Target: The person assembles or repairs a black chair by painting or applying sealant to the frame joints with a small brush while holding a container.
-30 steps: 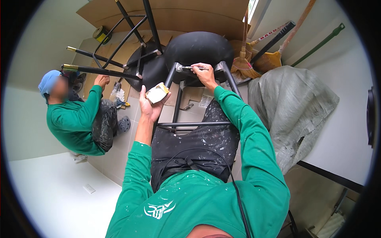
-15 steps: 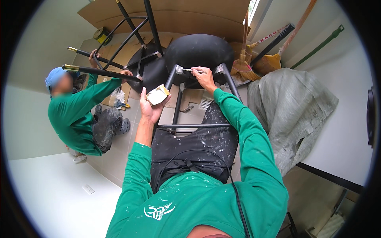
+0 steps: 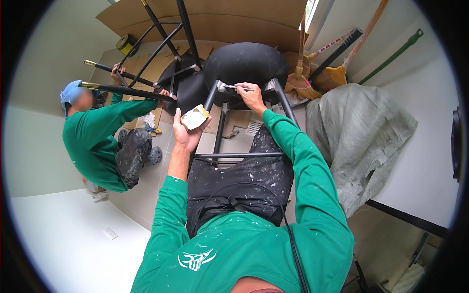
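A small cut-open carton [image 3: 194,118], pale inside with a yellowish edge, rests in my left hand [image 3: 185,136], the fingers wrapped round it. My right hand [image 3: 253,99] pinches a thin paintbrush [image 3: 233,87]. Its bristle end meets a whitish patch [image 3: 221,86] where the left leg joins the seat of a black stool. The stool lies tipped over, its round seat [image 3: 245,61] facing away and its legs [image 3: 287,105] pointing toward me. A similar whitish patch marks the right leg's joint [image 3: 270,86].
On the left a co-worker in a green top [image 3: 95,141] crouches, both hands on another upturned black stool [image 3: 183,90]. Brooms [image 3: 299,84] lean at the back right beside a grey draped sheet [image 3: 364,132]. Cardboard [image 3: 220,24] lines the back. A blue-and-yellow brush [image 3: 152,129] lies near the co-worker.
The co-worker has leaned slightly to the right, with the nearer hand farther along the stool leg toward its seat. My hands keep nearly the same place, brush still at the left joint.
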`<state>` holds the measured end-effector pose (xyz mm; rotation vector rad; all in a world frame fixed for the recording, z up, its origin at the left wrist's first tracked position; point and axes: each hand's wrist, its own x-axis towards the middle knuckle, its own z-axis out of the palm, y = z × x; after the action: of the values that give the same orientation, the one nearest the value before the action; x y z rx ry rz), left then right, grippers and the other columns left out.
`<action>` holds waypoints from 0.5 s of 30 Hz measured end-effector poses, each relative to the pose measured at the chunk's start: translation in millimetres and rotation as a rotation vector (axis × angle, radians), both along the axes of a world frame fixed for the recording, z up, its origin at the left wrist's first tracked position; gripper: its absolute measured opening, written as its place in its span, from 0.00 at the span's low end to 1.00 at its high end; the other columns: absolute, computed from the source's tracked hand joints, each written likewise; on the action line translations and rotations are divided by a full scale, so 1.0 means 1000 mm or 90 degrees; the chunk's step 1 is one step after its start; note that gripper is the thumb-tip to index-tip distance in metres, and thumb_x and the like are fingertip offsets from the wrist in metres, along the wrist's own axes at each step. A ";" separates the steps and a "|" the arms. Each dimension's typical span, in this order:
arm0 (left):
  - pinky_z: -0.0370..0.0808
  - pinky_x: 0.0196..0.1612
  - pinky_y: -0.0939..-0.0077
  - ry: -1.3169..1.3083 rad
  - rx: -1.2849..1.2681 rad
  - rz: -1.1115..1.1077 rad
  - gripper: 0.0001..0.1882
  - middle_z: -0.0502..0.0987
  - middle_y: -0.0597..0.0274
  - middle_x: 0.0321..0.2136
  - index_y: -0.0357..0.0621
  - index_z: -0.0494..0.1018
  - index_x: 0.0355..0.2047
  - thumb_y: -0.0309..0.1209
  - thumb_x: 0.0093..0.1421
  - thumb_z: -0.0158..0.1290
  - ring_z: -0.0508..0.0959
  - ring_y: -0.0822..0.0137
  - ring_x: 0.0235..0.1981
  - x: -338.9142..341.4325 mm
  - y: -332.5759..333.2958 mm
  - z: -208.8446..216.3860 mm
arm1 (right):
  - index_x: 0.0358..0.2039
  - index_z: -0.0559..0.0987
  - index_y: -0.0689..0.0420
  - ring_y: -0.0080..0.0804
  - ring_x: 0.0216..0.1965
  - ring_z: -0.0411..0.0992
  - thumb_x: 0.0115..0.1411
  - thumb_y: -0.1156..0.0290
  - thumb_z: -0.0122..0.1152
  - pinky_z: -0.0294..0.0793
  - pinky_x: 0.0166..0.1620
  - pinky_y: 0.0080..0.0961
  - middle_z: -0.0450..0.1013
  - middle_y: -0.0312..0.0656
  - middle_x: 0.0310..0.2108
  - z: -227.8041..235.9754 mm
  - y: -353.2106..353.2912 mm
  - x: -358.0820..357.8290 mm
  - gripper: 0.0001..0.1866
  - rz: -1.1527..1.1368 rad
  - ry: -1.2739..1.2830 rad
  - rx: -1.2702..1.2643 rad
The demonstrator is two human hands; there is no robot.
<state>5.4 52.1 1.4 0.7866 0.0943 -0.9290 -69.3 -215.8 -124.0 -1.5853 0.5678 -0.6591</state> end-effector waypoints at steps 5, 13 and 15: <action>0.76 0.60 0.48 -0.001 -0.007 -0.011 0.42 0.79 0.44 0.49 0.25 0.71 0.57 0.61 0.71 0.40 0.79 0.49 0.50 0.000 -0.001 -0.001 | 0.40 0.87 0.61 0.19 0.30 0.78 0.61 0.67 0.64 0.76 0.35 0.20 0.82 0.37 0.28 0.003 -0.004 -0.003 0.12 0.070 -0.024 0.046; 0.76 0.60 0.48 -0.003 -0.006 -0.022 0.42 0.78 0.44 0.49 0.25 0.70 0.57 0.61 0.71 0.40 0.79 0.49 0.51 0.000 -0.002 -0.001 | 0.38 0.87 0.62 0.19 0.29 0.78 0.60 0.67 0.63 0.76 0.34 0.19 0.82 0.38 0.27 0.010 -0.007 -0.005 0.12 0.044 -0.015 0.033; 0.76 0.60 0.48 -0.006 0.000 -0.008 0.42 0.78 0.44 0.50 0.25 0.70 0.57 0.61 0.71 0.40 0.79 0.50 0.51 0.000 -0.001 0.000 | 0.37 0.87 0.61 0.20 0.29 0.77 0.59 0.68 0.64 0.76 0.34 0.20 0.82 0.38 0.26 0.015 -0.005 -0.005 0.12 0.067 -0.011 0.026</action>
<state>5.1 51.0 1.0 0.7923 0.0807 -0.9368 -74.0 -220.8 -109.3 -1.5592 0.4786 -0.5780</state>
